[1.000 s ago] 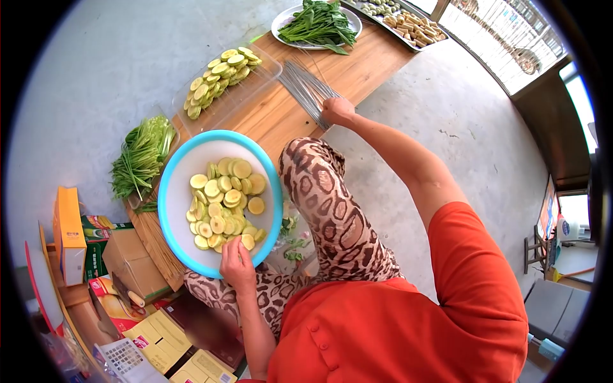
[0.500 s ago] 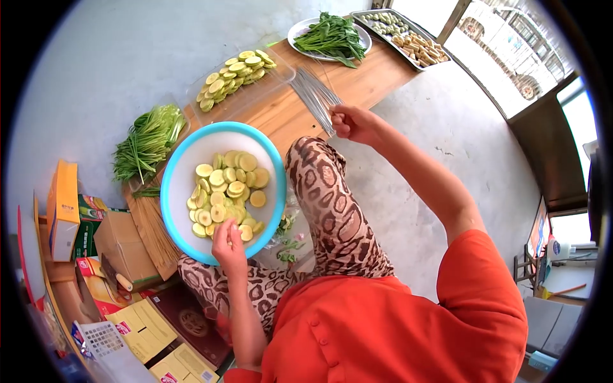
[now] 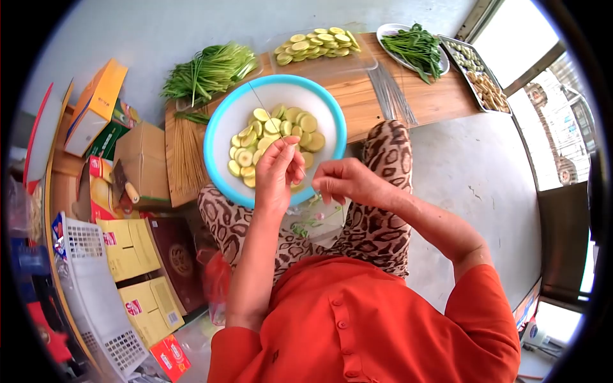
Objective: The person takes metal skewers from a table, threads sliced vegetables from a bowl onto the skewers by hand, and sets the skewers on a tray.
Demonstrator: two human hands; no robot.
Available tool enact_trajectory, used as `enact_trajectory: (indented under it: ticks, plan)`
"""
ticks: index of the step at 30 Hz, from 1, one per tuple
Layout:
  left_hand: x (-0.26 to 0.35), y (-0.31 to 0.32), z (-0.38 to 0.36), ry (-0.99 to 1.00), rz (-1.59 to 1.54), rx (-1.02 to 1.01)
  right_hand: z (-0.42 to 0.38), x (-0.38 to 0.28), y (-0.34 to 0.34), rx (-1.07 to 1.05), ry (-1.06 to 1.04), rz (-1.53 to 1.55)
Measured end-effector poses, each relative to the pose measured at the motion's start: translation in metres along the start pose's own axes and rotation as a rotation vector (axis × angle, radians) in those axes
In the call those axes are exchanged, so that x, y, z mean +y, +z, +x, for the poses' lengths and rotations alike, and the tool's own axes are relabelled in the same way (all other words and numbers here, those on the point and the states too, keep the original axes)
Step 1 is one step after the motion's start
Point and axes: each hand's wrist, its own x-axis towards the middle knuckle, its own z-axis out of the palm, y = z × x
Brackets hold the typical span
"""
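A white bowl with a blue rim (image 3: pixel 213 150) holds many round zucchini slices (image 3: pixel 309 122) and sits by my knees. Over it, my left hand (image 3: pixel 279 171) is closed, fingertips pinched at a thin metal skewer (image 3: pixel 258 97) that slants up and away across the bowl. My right hand (image 3: pixel 348 181) is at the bowl's near right edge, fingers curled at the skewer's lower end; its exact grip is partly hidden. Whether a slice is between my left fingers cannot be made out. A bundle of metal skewers (image 3: pixel 391 96) lies on the wooden board (image 3: pixel 434 102).
Along the back are green stalks (image 3: pixel 211 71), a clear tray of zucchini slices (image 3: pixel 317 45), a plate of leafy greens (image 3: pixel 416 50) and a metal tray of small pieces (image 3: pixel 486 89). Wooden sticks (image 3: pixel 186 156) lie left. Boxes (image 3: pixel 143 159) and a knife (image 3: pixel 131 191) are farther left.
My right hand has come from the skewer bundle to the bowl with a metal skewer. My left hand has risen from the slices to the skewer. The view has shifted too.
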Motion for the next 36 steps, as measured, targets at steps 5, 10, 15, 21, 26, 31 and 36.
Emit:
enact_trajectory:
  ticks: [5, 10, 15, 21, 26, 31, 36]
  plan:
    - [-0.008, -0.008, -0.014, -0.196, 0.252, -0.150, 0.048, -0.005, -0.026, 0.190, -0.065, 0.192]
    - [-0.021, -0.009, -0.011, -0.247, 0.268, -0.222, 0.075, 0.027, -0.042, 0.115, -0.028, 0.367]
    - [-0.008, -0.057, 0.020, -0.038, 0.738, 0.078, 0.076, 0.042, -0.086, 0.275, -0.073, 0.769]
    - [-0.009, -0.099, 0.082, 0.369, 1.375, 0.139, 0.066, 0.039, -0.086, 0.229, -0.095, 0.769]
    - [-0.025, -0.086, 0.130, 0.513, 1.812, -0.028, 0.067, 0.038, -0.082, 0.225, -0.074, 0.717]
    - [-0.038, -0.092, 0.157, 0.410, 1.951, -0.153, 0.065, 0.032, -0.083, 0.249, -0.077, 0.678]
    - [-0.037, -0.092, 0.163, 0.276, 2.008, -0.169, 0.066, 0.033, -0.084, 0.249, -0.080, 0.678]
